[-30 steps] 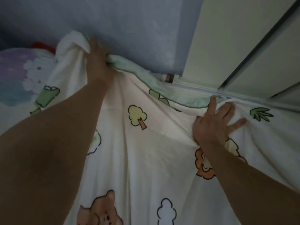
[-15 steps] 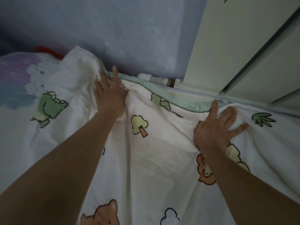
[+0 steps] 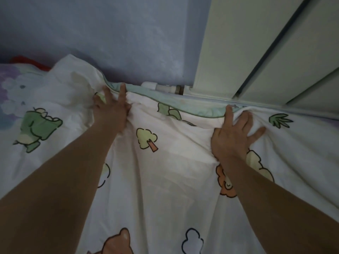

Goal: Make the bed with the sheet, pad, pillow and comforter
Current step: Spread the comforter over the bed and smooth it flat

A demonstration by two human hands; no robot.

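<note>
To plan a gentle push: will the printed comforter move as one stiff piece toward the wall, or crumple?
Probably crumples: the comforter bunches into folds around the left hand and right hand. It looks floppy, since its green edge sags in a curve beside the wall.

The wall (image 3: 110, 43) and the cabinet (image 3: 238, 43) close off the far side, with the edge of the comforter (image 3: 165, 180) bunched tight against them. A white pipe (image 3: 162, 87) lies at the wall's foot. Open cloth lies between the left hand (image 3: 111, 111) and the right hand (image 3: 232, 138).
</note>
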